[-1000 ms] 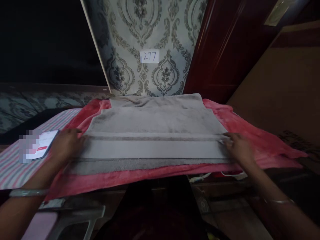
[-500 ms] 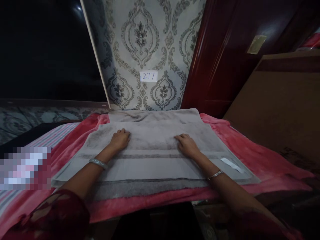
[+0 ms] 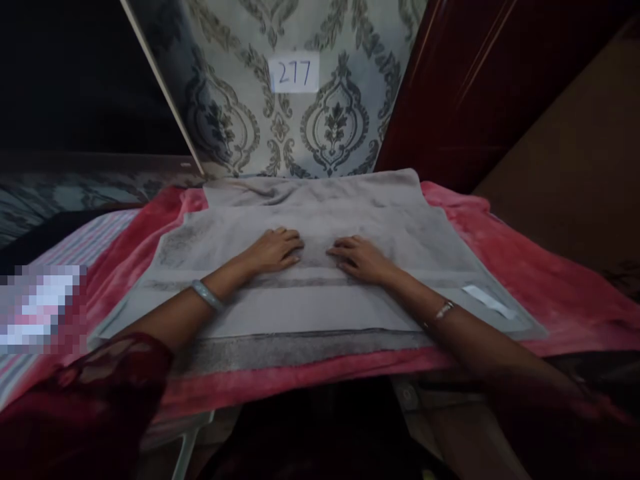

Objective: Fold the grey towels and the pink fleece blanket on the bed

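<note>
A grey plush towel (image 3: 300,310) lies folded over in layers, with a paler band across it and a white tag (image 3: 491,303) near its right edge. My left hand (image 3: 277,249) rests on the middle of the towel, palm down, fingers loosely stretched toward the right. Facing it across a small gap is my right hand (image 3: 363,259), also palm down on the cloth with its fingers pointing left. Neither hand grips the fabric. Some wrinkles show in the towel's far layer.
Under the towel spreads a pink-red blanket (image 3: 505,253), with a striped cloth (image 3: 93,237) at the left. Behind stands a patterned wall (image 3: 280,127) bearing a paper marked 277 (image 3: 294,72). A dark screen (image 3: 80,80) and a red-brown panel (image 3: 450,87) flank it.
Both hands have slid inward over the towel, narrowing the gap between them. The camera view has tilted down, so the wall paper appears higher. The towel keeps its layout.
</note>
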{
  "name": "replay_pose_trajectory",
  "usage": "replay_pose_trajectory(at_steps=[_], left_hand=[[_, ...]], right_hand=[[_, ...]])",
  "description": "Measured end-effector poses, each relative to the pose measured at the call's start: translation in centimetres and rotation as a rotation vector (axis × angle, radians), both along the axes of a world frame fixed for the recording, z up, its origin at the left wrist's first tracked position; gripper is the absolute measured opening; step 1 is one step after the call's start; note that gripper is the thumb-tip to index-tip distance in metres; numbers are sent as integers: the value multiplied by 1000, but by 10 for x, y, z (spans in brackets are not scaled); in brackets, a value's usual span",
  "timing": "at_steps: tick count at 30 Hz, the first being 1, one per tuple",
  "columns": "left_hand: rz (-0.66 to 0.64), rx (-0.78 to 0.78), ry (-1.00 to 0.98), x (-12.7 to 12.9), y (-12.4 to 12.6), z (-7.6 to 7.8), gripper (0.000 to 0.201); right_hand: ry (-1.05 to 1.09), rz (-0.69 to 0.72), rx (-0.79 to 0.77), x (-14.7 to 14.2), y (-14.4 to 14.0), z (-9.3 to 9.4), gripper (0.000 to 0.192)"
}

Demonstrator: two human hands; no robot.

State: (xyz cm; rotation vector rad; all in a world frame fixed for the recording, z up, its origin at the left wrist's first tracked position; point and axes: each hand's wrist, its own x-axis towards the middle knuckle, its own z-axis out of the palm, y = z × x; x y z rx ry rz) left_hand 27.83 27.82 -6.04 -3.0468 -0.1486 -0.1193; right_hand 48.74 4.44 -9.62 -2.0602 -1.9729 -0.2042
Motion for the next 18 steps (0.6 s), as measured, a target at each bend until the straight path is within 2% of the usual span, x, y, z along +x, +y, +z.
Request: replay_pose_trajectory(at_steps=[1,4,6,7,9,11,12,14,16,18], left_hand=[[23,6,20,3,0,-3,46],[291,51,-9,11,9,-5,46],[372,45,-32,15,16,-3,47],[352,28,-38,16,17,-3,48],[233,-10,-32,16,16,-6,54],[130,-46,12,13,10,-13,59],[120,-61,36,11,7,-17,60],[170,-103,58,7,5,-26,61],[193,-125,44,4,9,-32,62],[233,-117,30,0,22,-33,63]], right_hand=[[-2,-50,-26,4,2,-1,41],[-30,-336,-48,24,7,1,44],[-36,-396,-26,34,8,5,46],[-33,-374,-7,36,8,6,46],[-30,-272,21,33,7,5,50],[-45,-176,-12,26,3,-1,54],[-58,-160,-46,24,0,-5,55],[-69,-242,-114,23,-7,-16,56],[-72,-363,-107,27,-12,-28,56],[-86,-413,-66,31,-14,-38,56]])
